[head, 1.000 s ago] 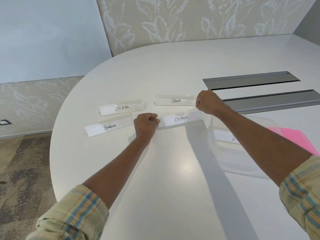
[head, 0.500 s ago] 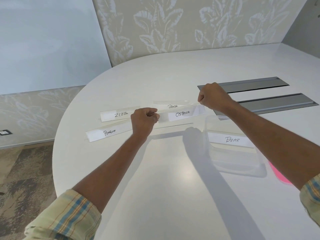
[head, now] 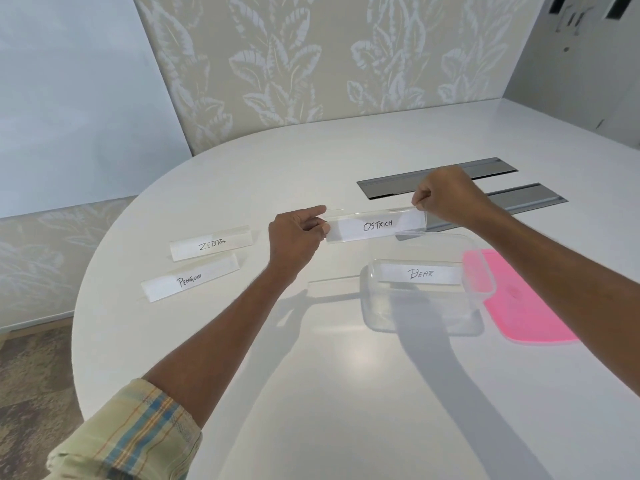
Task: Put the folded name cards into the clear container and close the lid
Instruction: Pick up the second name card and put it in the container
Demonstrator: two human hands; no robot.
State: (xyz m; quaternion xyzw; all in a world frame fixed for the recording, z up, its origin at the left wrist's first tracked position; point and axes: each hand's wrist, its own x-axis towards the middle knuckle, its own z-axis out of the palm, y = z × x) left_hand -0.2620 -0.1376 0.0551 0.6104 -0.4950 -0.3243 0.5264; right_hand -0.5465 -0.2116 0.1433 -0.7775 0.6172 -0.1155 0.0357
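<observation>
Across the frame spreads a white table (head: 346, 393), rounded at its far left edge, with two grey slots (head: 450, 174) set into it on the far right. Near the right edge lies the pink lid (head: 526, 313), flat and off the container, likely parked there so the opening stays free for loading. Just left of it, touching or overlapping its edge, sits the clear container (head: 419, 306), open, with the Bear card (head: 420, 274) already inside against its far wall. Above the container's far left corner, clear of the table, hangs the Ostrich card (head: 377, 226), held level by both ends; a two-ended hold seems meant to keep the long, thin fold from twisting or springing open as it travels. The left hand (head: 294, 240) pinches the card's left end between thumb and fingers, and the right hand (head: 446, 199) is closed in a pinch on its right end. Left of the hands, well apart from the container, the Zebra card (head: 213, 244) stands tented, with the Penguin card (head: 190, 281) just nearer. So one card is in, one is on its way, and at least two wait; the Ostrich card probably needs lowering alongside Bear, long side parallel, to leave room for the rest
</observation>
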